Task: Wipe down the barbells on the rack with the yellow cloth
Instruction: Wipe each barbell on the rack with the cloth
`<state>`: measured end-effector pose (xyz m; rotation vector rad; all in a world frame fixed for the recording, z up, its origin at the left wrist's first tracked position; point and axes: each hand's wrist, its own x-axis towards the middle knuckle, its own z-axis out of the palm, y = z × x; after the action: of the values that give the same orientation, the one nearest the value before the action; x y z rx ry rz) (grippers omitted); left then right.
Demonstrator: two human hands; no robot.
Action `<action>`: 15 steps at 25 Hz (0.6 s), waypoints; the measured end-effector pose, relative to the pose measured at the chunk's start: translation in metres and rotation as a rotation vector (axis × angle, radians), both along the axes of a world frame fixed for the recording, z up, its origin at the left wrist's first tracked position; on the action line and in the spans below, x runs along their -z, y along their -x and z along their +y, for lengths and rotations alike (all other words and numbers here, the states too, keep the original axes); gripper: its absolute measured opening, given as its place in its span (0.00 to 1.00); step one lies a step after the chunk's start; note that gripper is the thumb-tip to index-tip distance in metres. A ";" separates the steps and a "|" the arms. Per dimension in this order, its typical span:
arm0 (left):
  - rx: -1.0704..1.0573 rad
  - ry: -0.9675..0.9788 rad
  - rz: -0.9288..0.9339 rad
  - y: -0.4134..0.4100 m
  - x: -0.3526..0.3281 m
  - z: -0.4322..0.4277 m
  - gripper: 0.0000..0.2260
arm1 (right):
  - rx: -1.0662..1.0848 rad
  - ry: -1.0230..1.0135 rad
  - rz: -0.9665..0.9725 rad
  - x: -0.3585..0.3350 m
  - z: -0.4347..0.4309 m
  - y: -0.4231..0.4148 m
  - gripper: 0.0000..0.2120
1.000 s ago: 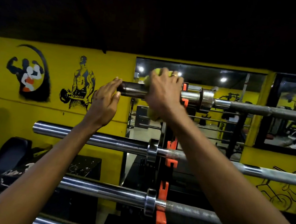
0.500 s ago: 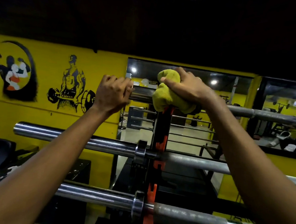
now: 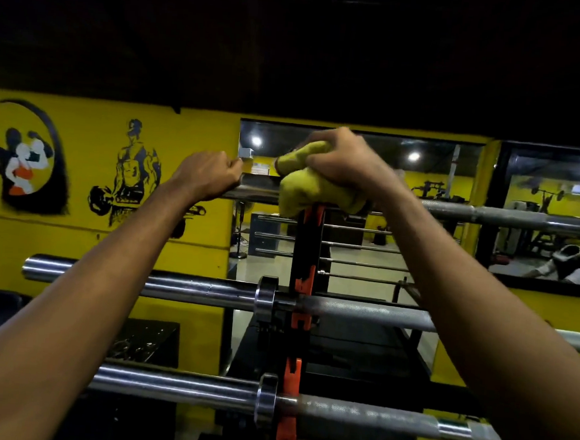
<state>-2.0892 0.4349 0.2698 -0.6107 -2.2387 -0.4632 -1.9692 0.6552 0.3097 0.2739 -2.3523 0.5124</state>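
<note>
Left hand has closed on top barbell; yellow cloth under right fingers.

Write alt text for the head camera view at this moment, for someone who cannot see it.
A person's right hand grips a crumpled yellow cloth against the top steel barbell where it crosses the black rack upright with orange hooks, while the left hand holds that bar's end sleeve. Below rest two more steel barbells, before a yellow gym wall.
</note>
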 end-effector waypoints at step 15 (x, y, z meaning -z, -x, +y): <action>0.181 -0.447 0.065 -0.004 0.044 -0.019 0.20 | 0.366 -0.609 0.267 0.054 -0.070 0.025 0.30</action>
<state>-2.0852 0.4155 0.2256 -0.5800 -1.9355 -0.9868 -1.9939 0.5853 0.2553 0.1644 -2.1674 -0.4024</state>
